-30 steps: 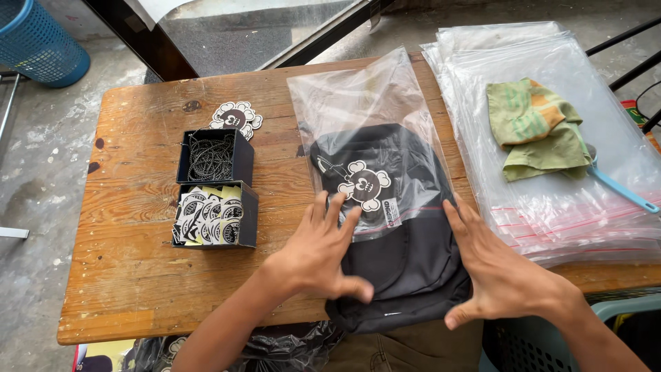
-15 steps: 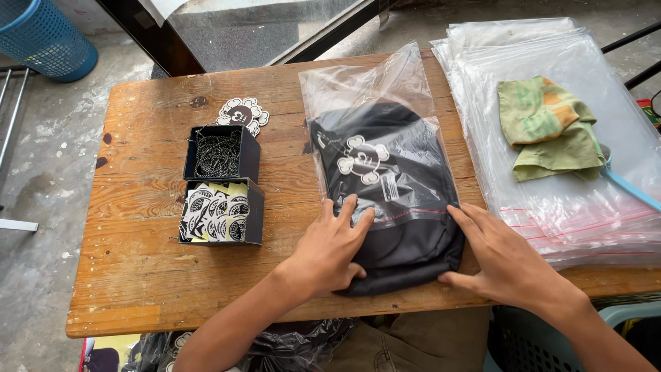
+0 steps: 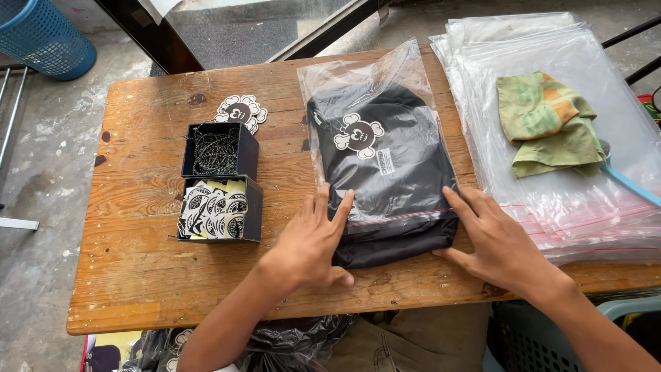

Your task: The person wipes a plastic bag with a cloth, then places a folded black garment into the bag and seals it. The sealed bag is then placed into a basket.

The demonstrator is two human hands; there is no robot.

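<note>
A black folded garment [image 3: 385,172] carries a white cartoon print. The clear bag [image 3: 365,76] has a red zip line. The cloth [image 3: 547,124] is green and orange, the basket [image 3: 41,34] blue.

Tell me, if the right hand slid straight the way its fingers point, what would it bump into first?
The right hand points up-left and already touches the bagged black garment, so it would meet that first.

left hand [image 3: 313,241] flat, right hand [image 3: 496,241] flat, fingers spread
</note>
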